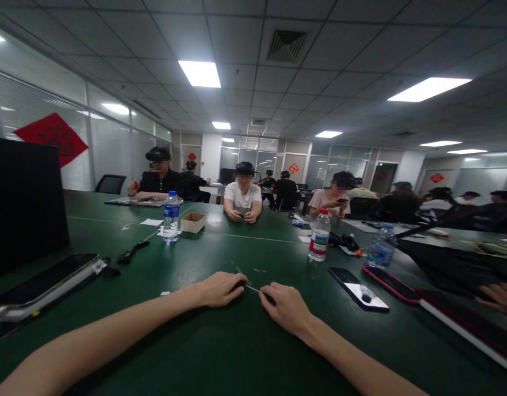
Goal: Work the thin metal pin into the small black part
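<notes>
While both forearms are stretching over the green table (253, 352), the scene is reading so:
Left hand (218, 289): lying palm down, fingers curling and pinching one end of a thin wire (252, 287).
Thin wire: lying between both hands, just above the table.
Right hand (287, 308): palm down, fingers closing on the other end.
Black phone (358, 287): resting near, to the right.
</notes>
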The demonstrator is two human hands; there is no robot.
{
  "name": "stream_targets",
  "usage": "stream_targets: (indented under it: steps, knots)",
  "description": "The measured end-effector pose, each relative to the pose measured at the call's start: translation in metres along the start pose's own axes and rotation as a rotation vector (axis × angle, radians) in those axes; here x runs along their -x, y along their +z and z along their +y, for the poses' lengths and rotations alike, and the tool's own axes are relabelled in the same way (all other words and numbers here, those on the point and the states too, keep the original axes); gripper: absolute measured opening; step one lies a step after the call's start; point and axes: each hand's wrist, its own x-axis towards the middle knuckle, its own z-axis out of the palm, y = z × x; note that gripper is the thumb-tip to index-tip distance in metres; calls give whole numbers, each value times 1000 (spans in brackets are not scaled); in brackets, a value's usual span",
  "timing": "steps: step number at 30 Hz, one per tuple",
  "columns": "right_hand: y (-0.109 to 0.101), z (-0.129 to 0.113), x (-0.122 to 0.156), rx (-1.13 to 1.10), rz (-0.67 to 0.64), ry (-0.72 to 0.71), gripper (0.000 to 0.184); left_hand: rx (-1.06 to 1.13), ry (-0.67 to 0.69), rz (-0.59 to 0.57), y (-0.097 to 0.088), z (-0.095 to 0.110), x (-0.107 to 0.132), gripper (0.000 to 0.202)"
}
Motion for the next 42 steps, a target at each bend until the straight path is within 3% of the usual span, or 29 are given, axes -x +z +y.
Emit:
stream_targets:
  steps: [9, 27, 42]
  knots:
    - [10, 5, -2, 27, 87, -11, 33, 65, 34, 67, 10, -11, -2, 36]
    - [7, -1, 5, 1, 70, 67, 35, 167, -48, 134, 24, -23, -2, 44]
    - [8, -4, 2, 96, 42, 92, 34, -17, -51, 73, 18, -12, -3, 38]
